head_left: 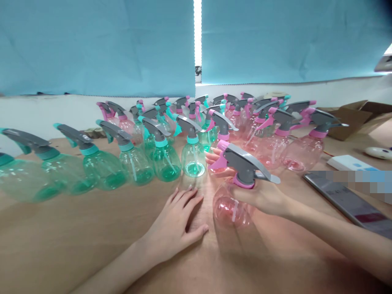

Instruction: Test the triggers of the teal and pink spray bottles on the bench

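Observation:
My left hand (180, 218) lies on the wooden table (101, 245) with its fingers apart and nothing in it. To its right, my right hand (260, 196) is wrapped round the neck area of a pink spray bottle (234, 210) with a grey and pink trigger head; the bottle hides part of the hand. A green spray bottle (193, 157) stands just beyond my left fingertips, beside another green bottle (166, 163). More green bottles stretch in a row to the left, and pink bottles (272, 151) stand behind my right hand.
A phone (346, 200) lies at the right, near a white box (349, 162) and a white rounded object (379, 152). An open cardboard box (346, 122) is at the back right. Blue sheets (98, 45) hang behind the bottles.

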{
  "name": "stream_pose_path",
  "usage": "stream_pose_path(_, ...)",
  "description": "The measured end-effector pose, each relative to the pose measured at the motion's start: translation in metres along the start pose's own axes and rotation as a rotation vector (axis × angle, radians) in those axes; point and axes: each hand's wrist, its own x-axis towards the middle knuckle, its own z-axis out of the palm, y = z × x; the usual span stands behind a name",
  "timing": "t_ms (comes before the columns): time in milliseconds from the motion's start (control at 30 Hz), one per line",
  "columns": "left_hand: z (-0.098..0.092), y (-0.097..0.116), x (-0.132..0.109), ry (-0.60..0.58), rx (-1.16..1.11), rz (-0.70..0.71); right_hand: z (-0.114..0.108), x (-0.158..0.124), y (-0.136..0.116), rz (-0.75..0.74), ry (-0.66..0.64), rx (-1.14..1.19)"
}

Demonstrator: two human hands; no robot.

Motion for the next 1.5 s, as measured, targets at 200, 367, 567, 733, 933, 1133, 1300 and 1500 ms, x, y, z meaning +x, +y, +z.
stream_pose_path(200,-0.001,0.000,0.000,-0.016,0.006,-0.001,-0.001,0.000,0.001,0.001,-0.030,-0.006)
stream_pose_path(367,0.000,0.000,0.000,-0.012,0.007,0.005,-0.001,-0.002,-0.001,0.070,0.043,-0.080)
stream_pose_path(567,-0.002,0.002,0.001,-0.001,0.001,0.004,-0.002,-0.002,-0.006,0.139,0.020,-0.057)
stream_pose_path(733,-0.001,0.001,0.001,-0.007,0.004,0.005,-0.004,-0.003,0.003,0.126,0.026,-0.127)
stream_pose_path(933,0.000,0.001,0.001,0.006,-0.004,0.009,-0.004,-0.003,0.006,0.066,0.017,-0.117)
stream_pose_path(1133,-0.001,0.001,0.000,0.001,-0.017,0.000,-0.003,-0.003,0.004,0.091,0.029,-0.048)
stream_pose_path(1300,-0.001,0.001,0.000,0.010,-0.019,0.002,-0.002,-0.004,0.004,0.111,0.031,-0.043)
stream_pose_path(1500,-0.002,0.003,0.001,-0.007,-0.018,-0.001,-0.003,-0.004,0.002,0.123,0.022,-0.045)
